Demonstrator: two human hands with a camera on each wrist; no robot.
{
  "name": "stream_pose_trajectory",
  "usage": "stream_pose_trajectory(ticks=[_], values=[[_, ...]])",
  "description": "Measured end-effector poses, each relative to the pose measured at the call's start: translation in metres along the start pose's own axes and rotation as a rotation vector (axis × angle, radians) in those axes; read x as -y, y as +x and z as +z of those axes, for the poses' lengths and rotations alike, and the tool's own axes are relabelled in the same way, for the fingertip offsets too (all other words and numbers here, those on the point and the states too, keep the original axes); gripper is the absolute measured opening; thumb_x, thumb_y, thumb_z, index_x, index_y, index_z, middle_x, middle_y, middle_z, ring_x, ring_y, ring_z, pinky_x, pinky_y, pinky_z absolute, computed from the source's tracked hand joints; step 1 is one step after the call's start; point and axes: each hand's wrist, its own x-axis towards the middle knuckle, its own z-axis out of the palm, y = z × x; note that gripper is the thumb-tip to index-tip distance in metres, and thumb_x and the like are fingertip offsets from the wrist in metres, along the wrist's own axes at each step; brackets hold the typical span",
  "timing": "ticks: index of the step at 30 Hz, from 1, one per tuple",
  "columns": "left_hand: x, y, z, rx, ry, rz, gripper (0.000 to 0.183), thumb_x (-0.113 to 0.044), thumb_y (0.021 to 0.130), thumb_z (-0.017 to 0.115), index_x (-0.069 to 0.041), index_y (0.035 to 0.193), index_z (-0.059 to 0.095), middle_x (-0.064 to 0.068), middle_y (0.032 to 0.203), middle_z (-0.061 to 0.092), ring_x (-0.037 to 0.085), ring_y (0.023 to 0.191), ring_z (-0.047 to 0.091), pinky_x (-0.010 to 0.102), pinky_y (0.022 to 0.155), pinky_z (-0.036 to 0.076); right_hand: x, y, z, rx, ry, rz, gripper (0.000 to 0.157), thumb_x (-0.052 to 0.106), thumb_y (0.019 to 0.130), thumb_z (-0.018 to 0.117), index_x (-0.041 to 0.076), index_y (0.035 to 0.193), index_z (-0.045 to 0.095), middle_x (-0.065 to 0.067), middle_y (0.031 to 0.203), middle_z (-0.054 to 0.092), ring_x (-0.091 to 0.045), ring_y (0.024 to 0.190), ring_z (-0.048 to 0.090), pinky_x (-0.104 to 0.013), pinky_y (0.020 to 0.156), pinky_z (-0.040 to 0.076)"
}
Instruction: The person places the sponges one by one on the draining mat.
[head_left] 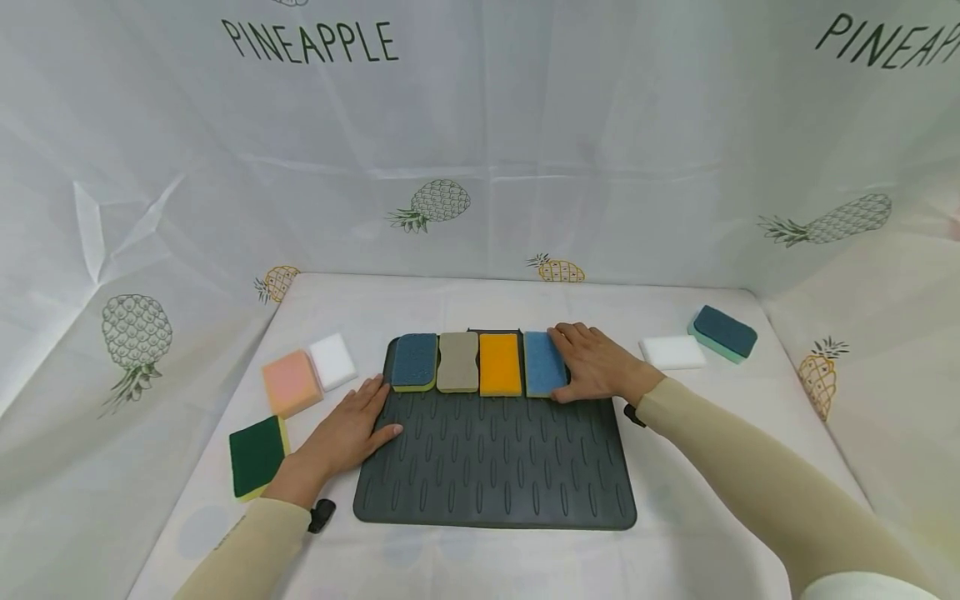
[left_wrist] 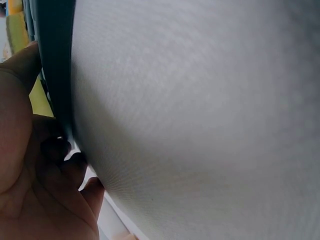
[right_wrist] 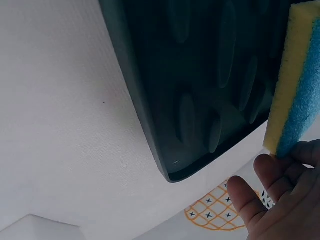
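Note:
On the dark grey ridged mat (head_left: 495, 467), several sponges stand in a row along the far side: a dark blue sponge (head_left: 415, 358), a beige one with wavy sides (head_left: 457, 362), an orange one (head_left: 500, 365) and a light blue sponge (head_left: 543, 367). My right hand (head_left: 600, 365) grips the light blue sponge, thumb at its near end and fingers at its far end. The right wrist view shows that sponge's yellow layer (right_wrist: 290, 75) beside fingertips. My left hand (head_left: 345, 433) rests on the mat's left edge, thumb over the top and fingers along the side.
Left of the mat lie a white sponge (head_left: 332, 361), a pink sponge (head_left: 291, 382) and a dark green scouring sponge (head_left: 257, 457). To the right lie another white sponge (head_left: 672, 352) and a teal sponge (head_left: 723, 332). White pineapple-print cloth (head_left: 480, 125) hangs behind the table.

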Motion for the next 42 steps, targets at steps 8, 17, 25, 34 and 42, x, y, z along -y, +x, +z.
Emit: stream_pose_trajectory(ticks=[8, 17, 25, 34, 42], values=[[0.0015, 0.0007, 0.0006, 0.0, 0.001, 0.005, 0.081, -0.052, 0.096, 0.055, 0.0, 0.152, 0.03, 0.018, 0.161, 0.023, 0.037, 0.148, 0.024, 0.055, 0.118, 0.027, -0.001, 0.0049, 0.002, 0.02, 0.001, 0.009, 0.107, 0.072, 0.075, 0.06, 0.004, 0.152, 0.03, -0.016, 0.152, 0.036, -0.032, 0.136, 0.039, -0.052, 0.109, 0.038], [0.0011, 0.0005, 0.0016, -0.01, 0.008, 0.01, 0.082, -0.051, 0.095, 0.057, 0.001, 0.152, 0.031, 0.018, 0.161, 0.023, 0.037, 0.148, 0.025, 0.054, 0.118, 0.027, 0.0, 0.0071, 0.0035, 0.04, -0.002, 0.011, 0.106, 0.072, 0.076, 0.06, 0.005, 0.152, 0.03, -0.015, 0.152, 0.036, -0.032, 0.135, 0.039, -0.051, 0.107, 0.039], [0.0002, 0.0003, 0.0008, -0.006, 0.001, 0.008, 0.081, -0.051, 0.095, 0.057, 0.001, 0.152, 0.03, 0.019, 0.161, 0.023, 0.037, 0.148, 0.024, 0.054, 0.118, 0.027, 0.0012, 0.008, 0.0017, 0.064, 0.009, 0.022, 0.106, 0.071, 0.076, 0.06, 0.005, 0.153, 0.028, -0.015, 0.154, 0.034, -0.033, 0.137, 0.038, -0.053, 0.107, 0.038], [0.0008, -0.0003, 0.0015, -0.01, 0.006, 0.008, 0.081, -0.051, 0.095, 0.057, 0.001, 0.152, 0.03, 0.019, 0.16, 0.024, 0.037, 0.148, 0.024, 0.054, 0.118, 0.027, 0.0017, 0.0088, 0.0014, 0.074, 0.017, 0.032, 0.105, 0.07, 0.077, 0.059, 0.006, 0.154, 0.027, -0.016, 0.155, 0.033, -0.033, 0.137, 0.037, -0.054, 0.107, 0.037], [0.0006, -0.0008, 0.0006, -0.026, -0.002, 0.015, 0.08, -0.05, 0.095, 0.057, 0.002, 0.151, 0.032, 0.02, 0.159, 0.025, 0.038, 0.147, 0.026, 0.055, 0.117, 0.028, 0.0031, 0.0083, -0.0008, 0.09, 0.007, 0.041, 0.107, 0.071, 0.076, 0.06, 0.005, 0.154, 0.027, -0.016, 0.155, 0.033, -0.034, 0.137, 0.038, -0.056, 0.106, 0.038]])
